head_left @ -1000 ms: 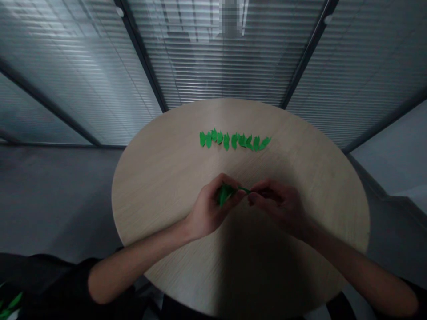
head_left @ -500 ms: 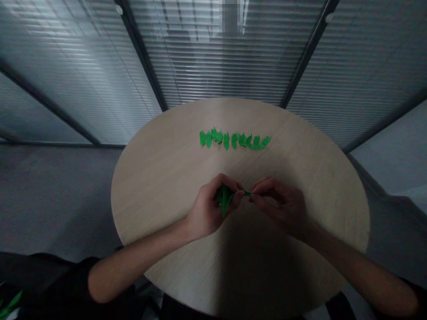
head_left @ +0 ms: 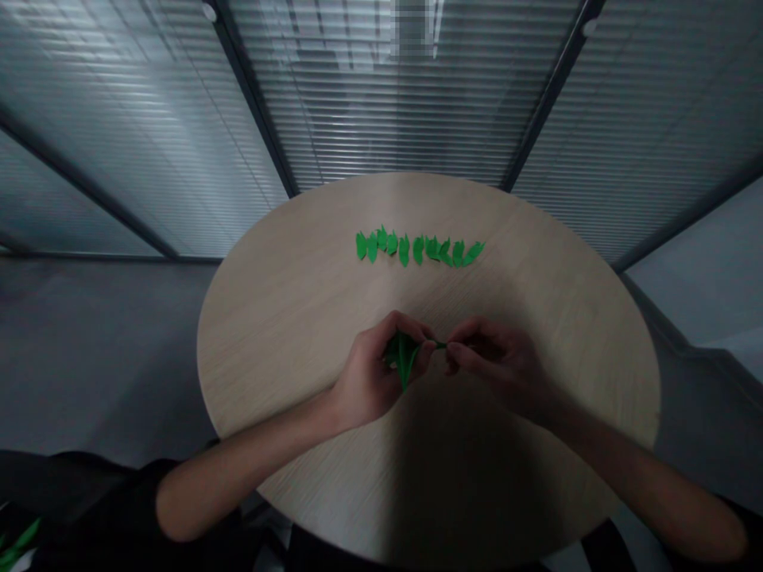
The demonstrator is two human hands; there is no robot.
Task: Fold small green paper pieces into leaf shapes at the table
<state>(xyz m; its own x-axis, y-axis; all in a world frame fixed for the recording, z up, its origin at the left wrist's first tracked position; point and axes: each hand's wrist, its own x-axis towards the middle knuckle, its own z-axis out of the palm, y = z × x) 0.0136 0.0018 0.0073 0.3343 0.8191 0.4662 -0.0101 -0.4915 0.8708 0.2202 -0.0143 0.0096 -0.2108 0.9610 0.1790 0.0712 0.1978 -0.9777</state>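
Note:
Over the middle of the table, my left hand (head_left: 366, 377) is closed around a folded green paper piece (head_left: 404, 357), which looks like origami. One long point of it hangs down from the palm. A thin green tip sticks out to the right between thumb and fingers. My right hand (head_left: 509, 361) pinches the end of that tip with thumb and forefinger. Much of the piece is hidden inside the left hand. Beyond both hands, a row of small green leaf-shaped pieces (head_left: 404, 249) lies on the table.
The round wooden table (head_left: 268, 318) sits close to glass partitions with blinds (head_left: 393, 119). A dark shadow falls across its near side. Something green and leafy (head_left: 21, 544) shows at the lower left corner.
My right-hand fingers have curled in tighter at the tip, with the lower fingers shifting. The hanging green point has swung slightly to the right. My left hand stays almost in place.

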